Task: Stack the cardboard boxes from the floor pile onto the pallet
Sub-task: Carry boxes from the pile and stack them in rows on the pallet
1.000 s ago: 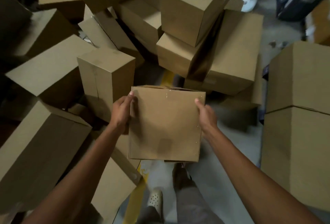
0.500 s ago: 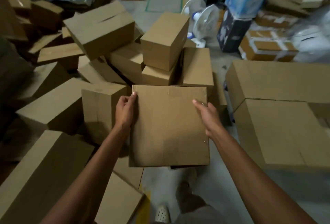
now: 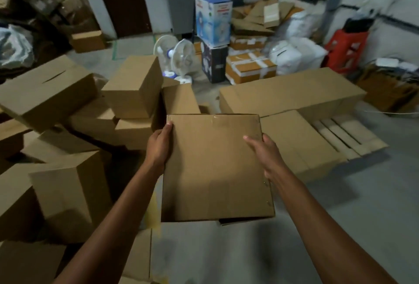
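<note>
Floor pile (image 3: 49, 100) of plain cardboard boxes fills 8 to 10 o'clock, boxes tilted and leaning on each other. Stacked boxes (image 3: 290, 95) at 2 o'clock: a long row at the back, a lower flat one in front touching it, on the pallet (image 3: 347, 134), bare wooden slats showing at 3 o'clock. Held box (image 3: 215, 170) sits centre to 6 o'clock, off the floor, top face toward the camera, right edge overlapping the near stacked box in view; contact cannot be told. Printed carton (image 3: 213, 20) at 12 o'clock stands on a dark carton (image 3: 214, 63). Red stool (image 3: 345, 50) at 2 o'clock by the wall. White fan (image 3: 179, 57) at 12 o'clock, just left of the dark carton. Left hand (image 3: 159, 147) grips the box's left edge, thumb on the top face, fingers hidden round the side. Right hand (image 3: 266, 154) grips the right edge, thumb on top, other fingers over the side.
</note>
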A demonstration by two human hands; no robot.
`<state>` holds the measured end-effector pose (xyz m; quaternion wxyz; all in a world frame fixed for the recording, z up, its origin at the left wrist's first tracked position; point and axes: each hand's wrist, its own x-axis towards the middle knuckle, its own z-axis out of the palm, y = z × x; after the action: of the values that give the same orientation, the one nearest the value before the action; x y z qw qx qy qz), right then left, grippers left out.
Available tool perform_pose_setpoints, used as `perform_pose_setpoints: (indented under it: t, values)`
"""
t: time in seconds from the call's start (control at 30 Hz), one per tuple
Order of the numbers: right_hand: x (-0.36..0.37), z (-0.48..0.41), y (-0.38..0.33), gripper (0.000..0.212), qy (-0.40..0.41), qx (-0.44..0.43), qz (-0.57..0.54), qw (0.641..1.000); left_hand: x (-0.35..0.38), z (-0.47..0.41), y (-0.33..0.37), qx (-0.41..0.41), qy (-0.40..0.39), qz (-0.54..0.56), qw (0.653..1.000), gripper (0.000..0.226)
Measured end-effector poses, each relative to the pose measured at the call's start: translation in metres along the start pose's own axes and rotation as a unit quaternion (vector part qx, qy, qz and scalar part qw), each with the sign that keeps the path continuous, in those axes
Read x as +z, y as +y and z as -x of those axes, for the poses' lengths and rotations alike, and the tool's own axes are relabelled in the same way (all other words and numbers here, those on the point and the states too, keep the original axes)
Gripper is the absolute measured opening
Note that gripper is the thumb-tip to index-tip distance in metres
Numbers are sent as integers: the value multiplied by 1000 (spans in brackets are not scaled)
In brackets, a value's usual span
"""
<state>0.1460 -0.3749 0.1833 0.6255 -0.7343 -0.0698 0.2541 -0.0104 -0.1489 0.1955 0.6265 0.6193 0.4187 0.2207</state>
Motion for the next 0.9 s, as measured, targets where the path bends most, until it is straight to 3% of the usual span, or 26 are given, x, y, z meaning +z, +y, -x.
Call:
perform_pose_setpoints:
  t: [0.13, 0.3, 0.37, 0.47, 0.57, 0.67, 0.8, 0.9]
  values:
    - [-109, 1, 11, 98, 55, 12, 6, 998, 106, 37, 18, 16, -47, -3, 999, 34]
    - [-248, -9, 36, 110, 128, -1, -17, 992, 227, 82, 31, 27, -125, -12, 992, 44]
    - [-288, 5, 25, 105, 155, -2, -19, 988, 269, 99, 35, 40, -156, -20, 987, 49]
    - [-334, 27, 7, 63, 180, -19, -7, 983, 322, 121, 40, 34, -193, -12, 981, 54]
    - [-377, 30, 0, 44, 211, -16, 11, 977, 370, 126, 46, 19, -212, -13, 977, 74]
    - [-413, 23, -1, 49, 239, -10, 26, 971, 418, 127, 60, 13, -243, 11, 970, 67]
    - [-456, 3, -1, 75, 264, -6, 31, 964, 489, 108, 79, -20, -301, 53, 952, 48]
    - [-491, -26, -1, 76, 283, -11, 29, 959, 543, 85, 93, -53, -290, 14, 956, 40]
